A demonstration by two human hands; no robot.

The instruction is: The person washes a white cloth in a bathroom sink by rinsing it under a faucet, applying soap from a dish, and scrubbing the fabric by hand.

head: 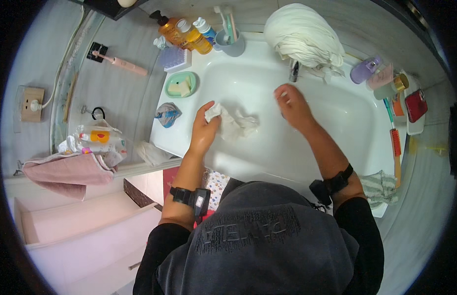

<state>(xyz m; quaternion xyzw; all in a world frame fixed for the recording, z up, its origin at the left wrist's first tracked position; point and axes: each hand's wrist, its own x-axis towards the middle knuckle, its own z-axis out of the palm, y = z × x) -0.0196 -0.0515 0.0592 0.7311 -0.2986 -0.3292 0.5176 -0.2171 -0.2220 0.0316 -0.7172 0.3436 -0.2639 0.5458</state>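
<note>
My left hand (203,131) grips one end of a crumpled white cloth (235,123) at the left side of the white washbasin (272,155). The cloth's other end hangs into the basin. Over the basin, just below the faucet (294,72), is my right hand (291,105), its fingers curled and slightly blurred; whether anything is between them cannot be made out. A large bundle of off-white fabric (305,35) covers the top of the faucet. On the basin's left ledge lie a green soap dish (181,84) with pale soap pieces and a small crumpled grey-blue packet (168,114).
Several bottles (195,37) and a toothbrush cup (231,43) line the back left ledge. At the right are a purple bottle (365,69), a red phone (416,106), an orange-bristled brush (395,143) and a striped cloth (379,188). A pink towel (70,171) hangs at the left.
</note>
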